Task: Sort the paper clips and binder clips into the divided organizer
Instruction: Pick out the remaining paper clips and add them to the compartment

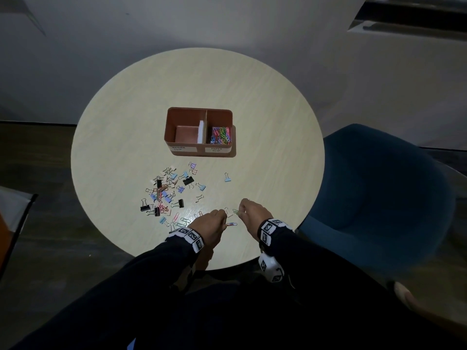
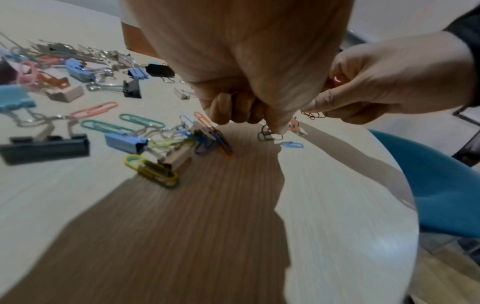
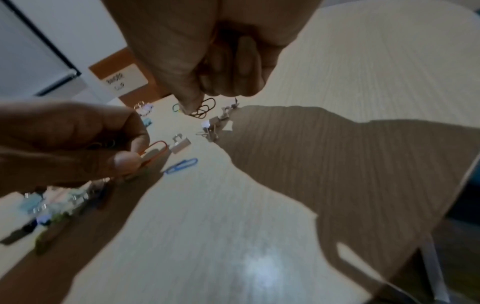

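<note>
A brown divided organizer (image 1: 177, 122) stands mid-table; its right compartment holds coloured paper clips (image 1: 222, 135), and its left one shows a bare floor. Mixed binder clips and paper clips (image 1: 166, 195) lie scattered at the front left. My left hand (image 1: 224, 219) hovers low over the table and pinches an orange paper clip (image 3: 153, 151) between thumb and finger. A blue paper clip (image 3: 182, 165) lies just beside it. My right hand (image 1: 241, 205), close to the right, pinches a few dark paper clips (image 3: 205, 108). A green paper clip (image 1: 235, 211) lies between the hands.
A lone light-blue binder clip (image 1: 228, 178) lies apart, right of the pile. A white card (image 1: 201, 131) leans on the organizer's divider. A blue chair (image 1: 379, 198) stands off the table's right edge. The round table's (image 1: 278, 109) front rim is near my wrists.
</note>
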